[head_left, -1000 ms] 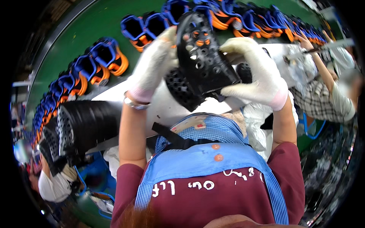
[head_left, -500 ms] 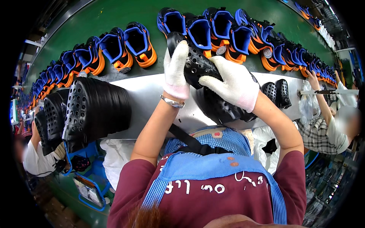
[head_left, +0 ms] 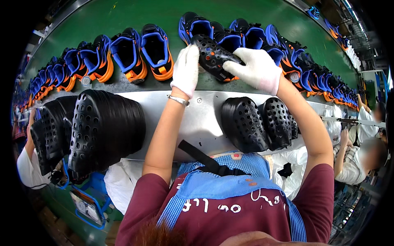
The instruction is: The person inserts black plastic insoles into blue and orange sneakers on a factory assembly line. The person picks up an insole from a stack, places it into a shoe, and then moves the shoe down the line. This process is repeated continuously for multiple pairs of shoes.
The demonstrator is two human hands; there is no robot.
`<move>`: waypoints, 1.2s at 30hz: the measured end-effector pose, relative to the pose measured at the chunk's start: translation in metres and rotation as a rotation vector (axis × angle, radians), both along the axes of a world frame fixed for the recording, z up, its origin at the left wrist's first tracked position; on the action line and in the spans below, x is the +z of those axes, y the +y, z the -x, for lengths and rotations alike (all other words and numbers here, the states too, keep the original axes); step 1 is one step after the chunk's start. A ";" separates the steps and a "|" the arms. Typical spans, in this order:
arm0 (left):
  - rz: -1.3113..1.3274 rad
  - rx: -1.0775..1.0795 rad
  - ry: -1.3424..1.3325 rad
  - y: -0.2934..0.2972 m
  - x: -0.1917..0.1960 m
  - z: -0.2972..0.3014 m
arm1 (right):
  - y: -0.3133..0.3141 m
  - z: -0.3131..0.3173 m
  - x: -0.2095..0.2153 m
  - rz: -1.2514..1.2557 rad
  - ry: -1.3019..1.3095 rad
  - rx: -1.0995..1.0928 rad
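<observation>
A black perforated plastic shoe insert (head_left: 210,57) is held at a slant between my gloved hands, over the near ends of the shoes. My left hand (head_left: 186,71), in a white glove, is closed against its left edge. Across its right end lies the thumb of my right hand (head_left: 258,70), also in a white glove; the fingers behind are hidden. Orange and blue shoe parts show through the holes. Just beyond the insert stand black shoes (head_left: 202,27) with blue linings, partly covered by it and my right hand.
Rows of similar shoes (head_left: 125,51) line the green surface (head_left: 135,14) left and right. On the metal ledge (head_left: 184,123) nearer me, a big nested stack of black inserts (head_left: 106,127) stands left and smaller stacks (head_left: 244,123) stand right. People (head_left: 355,158) work at both sides.
Both hands have moved slightly away from the stacks with the insert, which is now lower against the shoes. The right-hand insert stacks, partly covered before, now show more fully.
</observation>
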State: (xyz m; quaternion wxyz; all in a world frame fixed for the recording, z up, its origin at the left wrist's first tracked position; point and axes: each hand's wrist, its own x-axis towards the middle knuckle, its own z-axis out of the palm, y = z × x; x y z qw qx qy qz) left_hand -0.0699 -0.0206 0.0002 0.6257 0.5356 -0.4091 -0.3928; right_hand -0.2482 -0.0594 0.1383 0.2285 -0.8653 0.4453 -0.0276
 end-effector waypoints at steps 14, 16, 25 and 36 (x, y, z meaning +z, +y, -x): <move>0.030 -0.082 -0.793 0.007 -0.003 0.001 | -0.090 -0.075 0.015 -0.141 0.474 0.022; 0.023 -0.061 -0.790 0.008 -0.003 0.005 | -0.090 -0.080 -0.015 0.036 0.451 0.125; -0.200 -0.284 -0.918 -0.005 -0.010 -0.006 | -0.051 -0.097 -0.059 0.168 0.545 0.152; -0.600 -0.586 -1.064 -0.035 0.020 -0.011 | -0.072 -0.121 -0.083 0.397 0.549 0.335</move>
